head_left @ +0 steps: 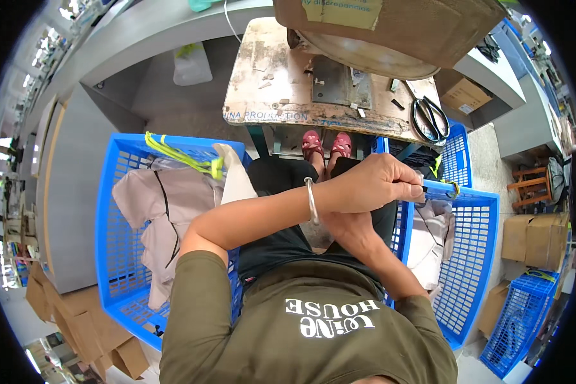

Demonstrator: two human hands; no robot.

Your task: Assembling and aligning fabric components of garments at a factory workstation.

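My left hand (371, 182), with a silver bangle (312, 200) at its wrist, reaches across my body to the right. Its fingers are curled and the thumb presses against them; a tiny dark bit shows at the fingertips, too small to name. Beneath it lies my right hand (350, 229), its fingers hidden behind the left. Close to the left fingertips is the rim of a blue plastic basket (486, 256) on my right, with pale fabric pieces (429, 237) inside. Another blue basket (105, 237) on my left holds pinkish-beige fabric pieces (147, 205) with dark edging.
Ahead stands a worn wooden work table (269, 70) bearing a metal plate (329, 83), black-handled scissors (429, 120) and scraps. A machine head (390, 32) overhangs it. Yellow-green straps (185, 157) are tied to the left basket. Cardboard boxes (534, 240) stand at the far right.
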